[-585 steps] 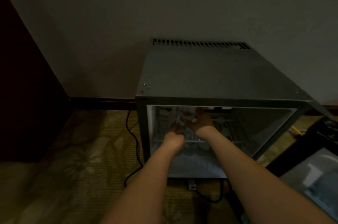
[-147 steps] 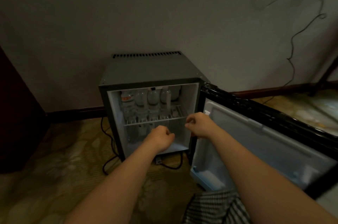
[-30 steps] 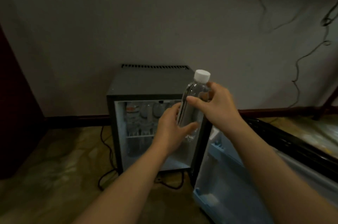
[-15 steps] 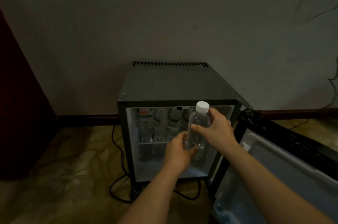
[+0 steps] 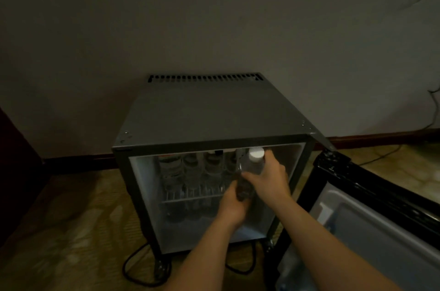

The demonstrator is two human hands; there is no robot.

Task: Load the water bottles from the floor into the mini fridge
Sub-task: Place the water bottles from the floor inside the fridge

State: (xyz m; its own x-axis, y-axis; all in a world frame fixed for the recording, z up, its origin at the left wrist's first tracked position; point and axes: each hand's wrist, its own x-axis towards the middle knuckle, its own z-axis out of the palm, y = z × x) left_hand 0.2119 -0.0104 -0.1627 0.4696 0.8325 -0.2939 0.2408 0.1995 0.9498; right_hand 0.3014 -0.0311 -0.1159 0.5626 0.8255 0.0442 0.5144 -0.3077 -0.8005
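Observation:
The grey mini fridge (image 5: 214, 114) stands against the wall with its door (image 5: 371, 214) swung wide to the right. A clear water bottle (image 5: 252, 167) with a white cap is upright at the mouth of the fridge, level with the upper wire shelf (image 5: 190, 196). My right hand (image 5: 270, 177) grips its upper body. My left hand (image 5: 234, 202) holds its base from below. Several bottles (image 5: 190, 171) stand in a row on the shelf behind, and more sit dimly below it.
A black power cable (image 5: 140, 267) loops on the patterned carpet in front of the fridge. A dark wooden cabinet (image 5: 16, 183) stands at the far left. The open door blocks the floor on the right.
Both hands have carried the bottle forward and down, from in front of the fridge into its opening. The camera has come closer to the fridge.

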